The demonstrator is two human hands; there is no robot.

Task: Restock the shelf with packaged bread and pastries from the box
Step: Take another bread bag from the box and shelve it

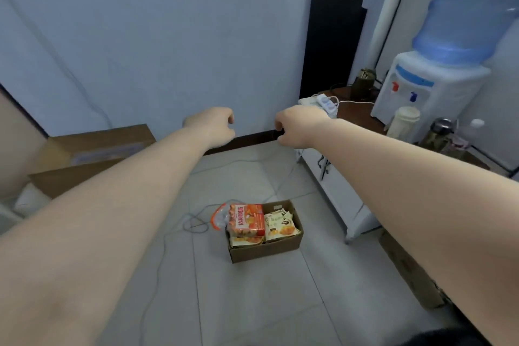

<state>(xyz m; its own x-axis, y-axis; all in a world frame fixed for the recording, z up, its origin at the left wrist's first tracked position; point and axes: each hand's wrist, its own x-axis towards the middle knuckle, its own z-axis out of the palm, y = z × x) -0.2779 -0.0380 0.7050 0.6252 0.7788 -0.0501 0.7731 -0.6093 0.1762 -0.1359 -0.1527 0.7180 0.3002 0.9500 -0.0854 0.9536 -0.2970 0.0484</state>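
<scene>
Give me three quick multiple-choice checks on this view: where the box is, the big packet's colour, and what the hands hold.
1. The box sits:
A. on the floor
B. on the cabinet
C. on a shelf

2. The big packet on top is mostly:
A. green
B. orange-red
C. black

3. The left hand and right hand:
A. both hold packets
B. one holds the box
C. hold nothing

Answers: 1 A, it rests on the tiles; 2 B, its wrapper is orange-red; 3 C, both are raised with loosely curled fingers and nothing in them.

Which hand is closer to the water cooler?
Right. The right hand is held out just left of the water cooler, by the cabinet's corner. The left hand is farther left, in front of the wall.
</scene>
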